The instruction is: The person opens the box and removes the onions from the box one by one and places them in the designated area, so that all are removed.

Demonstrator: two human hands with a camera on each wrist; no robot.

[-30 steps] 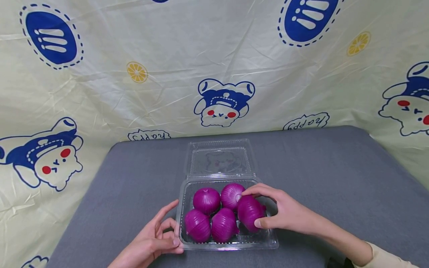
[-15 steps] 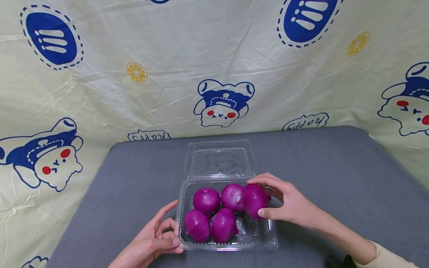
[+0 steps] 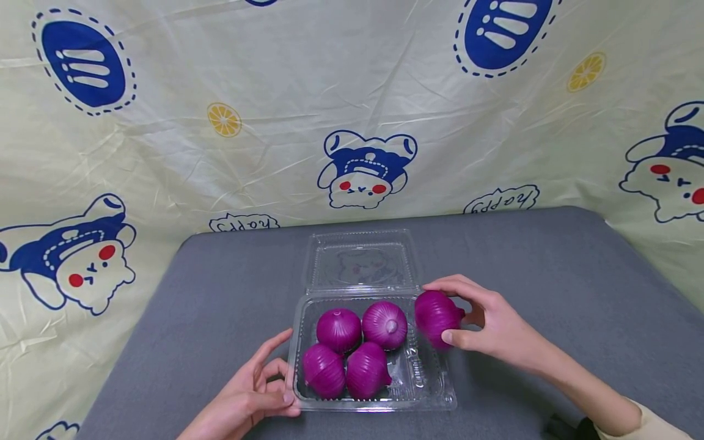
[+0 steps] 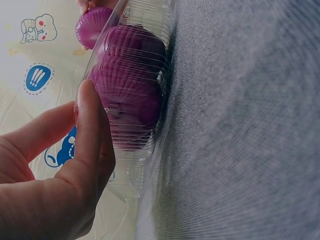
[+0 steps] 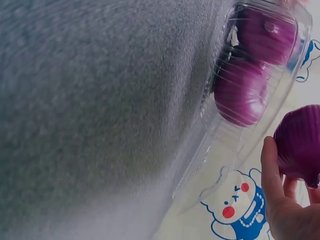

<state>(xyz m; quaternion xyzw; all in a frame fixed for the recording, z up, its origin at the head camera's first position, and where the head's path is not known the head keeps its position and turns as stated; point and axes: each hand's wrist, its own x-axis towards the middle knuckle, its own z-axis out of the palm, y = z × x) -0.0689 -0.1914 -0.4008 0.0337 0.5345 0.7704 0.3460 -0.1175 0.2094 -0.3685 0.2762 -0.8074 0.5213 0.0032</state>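
Observation:
My right hand [image 3: 497, 324] grips a purple onion [image 3: 437, 319] between thumb and fingers, raised over the right side of the clear plastic container [image 3: 379, 405]. The right wrist view has this onion [image 5: 302, 142] off to the side of the container wall, its pointed tip down in that picture. Several more purple onions sit inside, among them a rear one [image 3: 384, 326] and a front one [image 3: 368, 370]. At the container's left side my left hand [image 3: 242, 394] pinches the rim, thumb near the front corner. The left wrist view shows those fingertips [image 4: 86, 92] on the rim.
The container's hinged lid [image 3: 360, 260] lies folded back behind it on the grey table cover [image 3: 528, 269]. A pale printed sheet [image 3: 286, 73] hangs around the far and side edges of the table.
My right hand has lifted the onion from the container's right part and carried it up, back and to the right. The left hand keeps its place at the rim.

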